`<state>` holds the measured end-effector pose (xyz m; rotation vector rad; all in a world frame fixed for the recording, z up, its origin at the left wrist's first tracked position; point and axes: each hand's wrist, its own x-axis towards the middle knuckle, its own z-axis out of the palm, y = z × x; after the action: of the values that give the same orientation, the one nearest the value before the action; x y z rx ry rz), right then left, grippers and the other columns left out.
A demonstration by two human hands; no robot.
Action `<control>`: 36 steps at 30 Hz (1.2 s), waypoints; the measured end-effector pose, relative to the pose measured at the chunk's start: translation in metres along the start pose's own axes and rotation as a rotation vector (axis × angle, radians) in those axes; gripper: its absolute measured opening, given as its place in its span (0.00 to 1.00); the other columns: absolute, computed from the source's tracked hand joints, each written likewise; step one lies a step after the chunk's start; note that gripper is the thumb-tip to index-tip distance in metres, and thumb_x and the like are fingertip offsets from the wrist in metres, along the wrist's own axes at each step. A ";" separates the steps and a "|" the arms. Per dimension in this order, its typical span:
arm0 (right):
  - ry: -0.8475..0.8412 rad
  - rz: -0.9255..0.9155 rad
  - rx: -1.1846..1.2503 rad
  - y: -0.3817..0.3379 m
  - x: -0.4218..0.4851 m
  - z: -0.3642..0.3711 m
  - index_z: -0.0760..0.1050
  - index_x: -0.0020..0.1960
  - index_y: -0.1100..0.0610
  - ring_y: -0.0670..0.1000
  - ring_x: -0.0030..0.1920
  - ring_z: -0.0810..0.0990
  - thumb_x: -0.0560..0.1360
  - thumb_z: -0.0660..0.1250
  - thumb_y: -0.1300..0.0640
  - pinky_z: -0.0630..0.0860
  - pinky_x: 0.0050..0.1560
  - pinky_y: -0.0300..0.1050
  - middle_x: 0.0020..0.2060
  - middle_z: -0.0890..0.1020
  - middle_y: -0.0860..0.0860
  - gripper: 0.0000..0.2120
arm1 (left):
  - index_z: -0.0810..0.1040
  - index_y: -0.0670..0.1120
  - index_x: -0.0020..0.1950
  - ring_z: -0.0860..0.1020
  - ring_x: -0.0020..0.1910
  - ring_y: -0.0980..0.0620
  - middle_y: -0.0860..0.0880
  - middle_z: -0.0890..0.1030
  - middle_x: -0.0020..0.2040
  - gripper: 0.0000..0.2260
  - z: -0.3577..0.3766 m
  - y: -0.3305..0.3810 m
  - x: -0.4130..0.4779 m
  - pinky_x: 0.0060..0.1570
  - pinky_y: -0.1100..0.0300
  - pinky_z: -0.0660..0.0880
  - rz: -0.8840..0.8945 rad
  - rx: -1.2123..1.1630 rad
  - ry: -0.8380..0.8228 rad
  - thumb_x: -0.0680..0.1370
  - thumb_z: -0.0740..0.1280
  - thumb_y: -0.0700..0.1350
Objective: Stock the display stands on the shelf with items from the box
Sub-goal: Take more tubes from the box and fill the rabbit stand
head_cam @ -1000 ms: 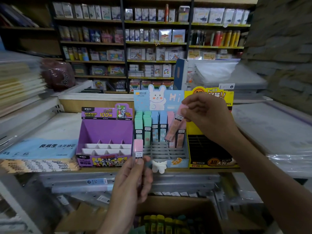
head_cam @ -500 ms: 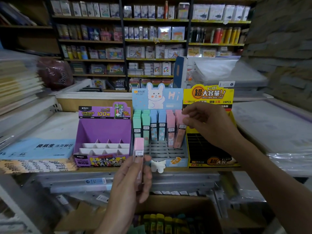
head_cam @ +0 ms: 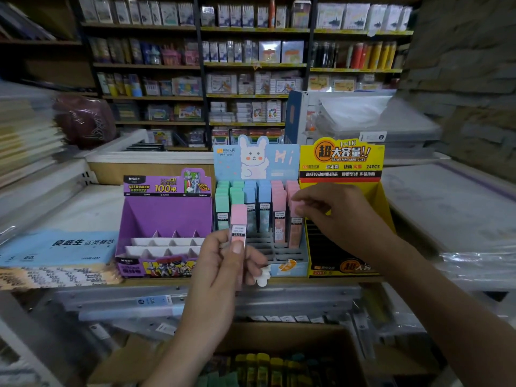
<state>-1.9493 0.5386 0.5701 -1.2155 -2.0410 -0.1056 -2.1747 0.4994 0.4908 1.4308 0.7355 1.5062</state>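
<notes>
Left hand (head_cam: 220,263): grip closed around a pink lead case (head_cam: 238,224), thumb pressed on its lower front, case held upright with the label facing the camera. It sits in front of the blue rabbit display stand (head_cam: 255,157), overlapping the green and blue rows in view; whether it touches them cannot be told.

Right hand (head_cam: 335,216): fingertips pinched narrow on the top of a pink case in the right-hand column (head_cam: 295,227) of the same stand. That case stands in its slot, leaning slightly.

Blue stand contents: green cases (head_cam: 223,202) at left, blue cases (head_cam: 262,202) in the middle, pink cases (head_cam: 279,210) at right, filling the far rows. Near rows of the slot grid (head_cam: 275,251) are unfilled.

Left of it, touching: purple display stand (head_cam: 167,208), white dividers visible, no stock in them. Right of it: yellow display stand (head_cam: 342,160), dark interior partly hidden behind the right hand and forearm.

All three stands sit along the near edge of the shelf (head_cam: 83,208). A blue paper pack (head_cam: 58,247) lies on the shelf at far left.

Below, near the camera: open cardboard box (head_cam: 279,336) holding yellow and green items (head_cam: 259,367), blurred.
</notes>
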 end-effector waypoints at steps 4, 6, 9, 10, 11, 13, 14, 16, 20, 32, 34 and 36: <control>0.033 -0.044 -0.027 0.001 -0.004 0.003 0.83 0.57 0.57 0.49 0.40 0.80 0.76 0.73 0.58 0.81 0.43 0.51 0.47 0.81 0.50 0.10 | 0.78 0.47 0.54 0.83 0.44 0.51 0.48 0.86 0.46 0.09 0.006 0.003 0.012 0.41 0.63 0.78 0.032 0.059 0.037 0.81 0.63 0.51; 0.048 -0.041 -0.026 0.001 -0.005 0.003 0.83 0.57 0.56 0.49 0.39 0.79 0.76 0.73 0.58 0.81 0.41 0.52 0.47 0.79 0.50 0.10 | 0.79 0.49 0.52 0.79 0.39 0.54 0.52 0.81 0.40 0.07 0.009 0.004 0.016 0.39 0.61 0.75 0.053 0.114 0.047 0.82 0.66 0.52; 0.061 -0.039 -0.003 0.001 -0.008 0.005 0.83 0.58 0.57 0.50 0.38 0.79 0.76 0.73 0.60 0.81 0.41 0.51 0.45 0.79 0.51 0.11 | 0.79 0.52 0.52 0.74 0.41 0.53 0.51 0.75 0.40 0.03 0.012 0.003 0.022 0.45 0.53 0.73 0.061 0.135 0.040 0.82 0.66 0.48; 0.076 -0.028 0.022 0.000 -0.010 0.006 0.83 0.59 0.58 0.50 0.39 0.79 0.76 0.73 0.60 0.81 0.41 0.51 0.45 0.80 0.51 0.12 | 0.80 0.52 0.52 0.74 0.41 0.53 0.51 0.75 0.40 0.03 0.013 0.003 0.024 0.46 0.52 0.74 0.063 0.124 0.039 0.82 0.66 0.47; 0.099 -0.006 0.050 0.001 -0.014 0.006 0.83 0.59 0.57 0.50 0.40 0.80 0.75 0.74 0.60 0.81 0.41 0.50 0.44 0.80 0.51 0.12 | 0.80 0.52 0.52 0.74 0.41 0.52 0.50 0.75 0.40 0.03 0.015 0.004 0.027 0.46 0.52 0.75 0.060 0.107 0.036 0.82 0.66 0.45; 0.148 0.047 0.077 0.003 -0.024 0.004 0.82 0.55 0.56 0.47 0.42 0.80 0.76 0.73 0.59 0.80 0.43 0.45 0.44 0.81 0.50 0.09 | 0.81 0.49 0.53 0.76 0.41 0.52 0.49 0.77 0.41 0.04 0.017 0.005 0.032 0.45 0.55 0.77 0.061 0.094 0.035 0.82 0.68 0.43; 0.165 0.060 0.066 0.006 -0.030 0.002 0.82 0.52 0.56 0.46 0.43 0.80 0.76 0.72 0.59 0.79 0.44 0.43 0.44 0.81 0.48 0.05 | 0.82 0.49 0.53 0.77 0.42 0.54 0.50 0.78 0.42 0.04 0.018 0.006 0.035 0.45 0.60 0.78 0.067 0.106 0.039 0.81 0.68 0.42; 0.174 0.076 0.005 0.011 -0.044 -0.002 0.82 0.48 0.56 0.45 0.43 0.79 0.77 0.71 0.59 0.78 0.43 0.42 0.43 0.81 0.47 0.01 | 0.83 0.48 0.53 0.79 0.44 0.56 0.50 0.80 0.43 0.04 0.019 0.006 0.042 0.46 0.65 0.77 0.073 0.143 0.054 0.80 0.70 0.42; 0.160 0.108 -0.143 0.021 -0.069 -0.004 0.81 0.45 0.59 0.52 0.42 0.76 0.77 0.70 0.61 0.77 0.41 0.52 0.40 0.80 0.50 0.03 | 0.83 0.49 0.52 0.79 0.43 0.57 0.52 0.81 0.42 0.04 0.024 0.000 0.052 0.45 0.65 0.76 0.090 0.236 0.070 0.78 0.71 0.42; 0.051 0.214 -0.158 0.028 -0.085 -0.001 0.78 0.36 0.58 0.50 0.37 0.73 0.79 0.67 0.60 0.72 0.35 0.44 0.34 0.76 0.48 0.13 | 0.82 0.55 0.50 0.82 0.45 0.58 0.58 0.83 0.43 0.08 0.036 -0.023 0.058 0.47 0.66 0.78 0.126 0.490 0.175 0.76 0.75 0.43; 0.035 0.224 -0.154 0.030 -0.086 -0.001 0.78 0.36 0.58 0.48 0.37 0.72 0.80 0.65 0.59 0.71 0.36 0.42 0.34 0.76 0.48 0.13 | 0.83 0.52 0.52 0.82 0.46 0.57 0.57 0.84 0.43 0.07 0.037 -0.024 0.057 0.48 0.61 0.79 0.123 0.524 0.192 0.76 0.75 0.43; 0.026 0.227 -0.164 0.031 -0.086 -0.002 0.78 0.36 0.57 0.48 0.37 0.73 0.80 0.64 0.58 0.71 0.36 0.40 0.35 0.77 0.48 0.14 | 0.84 0.51 0.53 0.83 0.46 0.58 0.57 0.85 0.43 0.07 0.038 -0.024 0.056 0.50 0.59 0.80 0.130 0.560 0.217 0.76 0.75 0.43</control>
<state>-1.9007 0.4919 0.5081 -1.5312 -1.8865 -0.1815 -2.1280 0.5539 0.4999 1.7626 1.2942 1.6479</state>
